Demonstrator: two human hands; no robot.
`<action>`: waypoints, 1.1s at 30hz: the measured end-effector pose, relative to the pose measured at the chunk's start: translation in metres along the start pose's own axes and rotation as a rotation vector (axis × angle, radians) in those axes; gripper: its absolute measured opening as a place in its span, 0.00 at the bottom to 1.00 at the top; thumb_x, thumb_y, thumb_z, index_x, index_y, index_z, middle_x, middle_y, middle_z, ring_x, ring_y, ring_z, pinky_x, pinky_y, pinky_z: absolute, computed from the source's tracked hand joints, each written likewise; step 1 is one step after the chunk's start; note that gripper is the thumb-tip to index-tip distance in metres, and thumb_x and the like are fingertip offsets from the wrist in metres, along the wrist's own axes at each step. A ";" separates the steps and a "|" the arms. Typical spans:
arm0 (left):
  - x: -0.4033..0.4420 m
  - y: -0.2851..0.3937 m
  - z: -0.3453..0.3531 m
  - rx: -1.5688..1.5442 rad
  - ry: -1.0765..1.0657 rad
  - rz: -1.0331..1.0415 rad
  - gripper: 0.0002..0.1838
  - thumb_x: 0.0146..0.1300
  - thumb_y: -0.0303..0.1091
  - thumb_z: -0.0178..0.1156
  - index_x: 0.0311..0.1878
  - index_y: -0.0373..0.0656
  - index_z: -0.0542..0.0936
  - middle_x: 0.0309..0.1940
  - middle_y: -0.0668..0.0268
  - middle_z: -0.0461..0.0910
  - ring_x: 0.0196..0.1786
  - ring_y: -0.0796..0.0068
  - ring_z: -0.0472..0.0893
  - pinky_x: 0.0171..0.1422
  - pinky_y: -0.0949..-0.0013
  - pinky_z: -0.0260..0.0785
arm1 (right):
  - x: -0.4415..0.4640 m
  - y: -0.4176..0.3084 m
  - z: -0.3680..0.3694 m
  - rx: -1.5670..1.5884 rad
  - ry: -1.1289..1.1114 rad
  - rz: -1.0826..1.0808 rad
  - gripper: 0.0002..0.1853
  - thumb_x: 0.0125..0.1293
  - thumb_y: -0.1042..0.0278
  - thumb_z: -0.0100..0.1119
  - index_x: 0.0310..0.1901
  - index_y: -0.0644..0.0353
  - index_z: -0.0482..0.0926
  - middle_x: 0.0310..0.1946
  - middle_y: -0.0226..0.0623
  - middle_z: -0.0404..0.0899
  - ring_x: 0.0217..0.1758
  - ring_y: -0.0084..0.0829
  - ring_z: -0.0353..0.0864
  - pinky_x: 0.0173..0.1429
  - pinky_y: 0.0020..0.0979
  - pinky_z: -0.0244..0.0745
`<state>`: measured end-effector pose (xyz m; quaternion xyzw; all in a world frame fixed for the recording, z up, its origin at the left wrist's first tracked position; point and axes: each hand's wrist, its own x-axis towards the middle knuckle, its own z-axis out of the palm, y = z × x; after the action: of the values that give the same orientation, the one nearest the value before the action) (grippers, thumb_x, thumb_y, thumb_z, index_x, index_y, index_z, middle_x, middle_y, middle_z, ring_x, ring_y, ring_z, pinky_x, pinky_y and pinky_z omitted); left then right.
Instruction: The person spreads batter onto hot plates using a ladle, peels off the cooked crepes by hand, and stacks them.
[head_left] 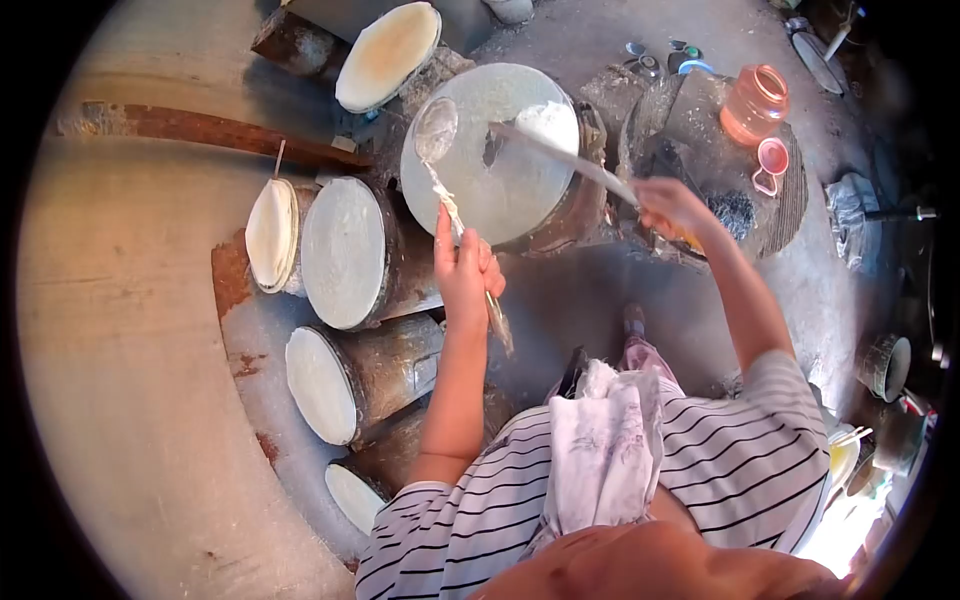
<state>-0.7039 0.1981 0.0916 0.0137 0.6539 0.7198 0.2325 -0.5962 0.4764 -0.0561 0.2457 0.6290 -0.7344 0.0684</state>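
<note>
Left hand (467,270) grips a white-smeared, round-bowled ladle (436,130); right hand (672,210) grips a long, flat, grey blade (582,167). Both tools extend over a large, round, pale-grey plate (505,205) bearing a white patch (548,126).

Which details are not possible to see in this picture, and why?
Head view:
- Grip end of the long grey flat blade: hidden by the right hand.
- Middle of the white-smeared ladle handle: covered by the left hand.
- Contents of the translucent pink plastic jar: too blurred to identify.
</note>
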 end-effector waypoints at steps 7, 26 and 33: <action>0.020 0.005 0.025 0.016 -0.007 -0.048 0.30 0.72 0.29 0.43 0.74 0.55 0.48 0.16 0.75 0.56 0.13 0.86 0.55 0.13 0.77 0.51 | 0.080 -0.076 0.056 -0.655 0.370 -0.318 0.13 0.65 0.65 0.53 0.46 0.59 0.82 0.29 0.46 0.81 0.24 0.34 0.78 0.31 0.35 0.73; 0.080 0.043 -0.014 -0.973 -0.112 -0.454 0.14 0.71 0.33 0.48 0.28 0.43 0.63 0.12 0.78 0.57 0.10 0.89 0.56 0.12 0.84 0.53 | 0.052 -0.031 0.051 -0.845 0.425 -0.488 0.21 0.63 0.70 0.48 0.58 0.46 0.73 0.29 0.47 0.79 0.33 0.46 0.81 0.37 0.43 0.74; 0.101 0.018 -0.022 -0.912 -0.225 -0.416 0.16 0.70 0.30 0.50 0.24 0.44 0.61 0.13 0.77 0.56 0.12 0.88 0.58 0.13 0.84 0.55 | 0.060 -0.057 0.029 -0.913 0.246 -0.629 0.18 0.62 0.70 0.50 0.55 0.51 0.76 0.32 0.50 0.80 0.35 0.47 0.81 0.39 0.42 0.74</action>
<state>-0.8065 0.2126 0.0770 -0.1421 0.2334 0.8645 0.4219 -0.6803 0.4726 -0.0294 0.0756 0.9289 -0.3390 -0.1282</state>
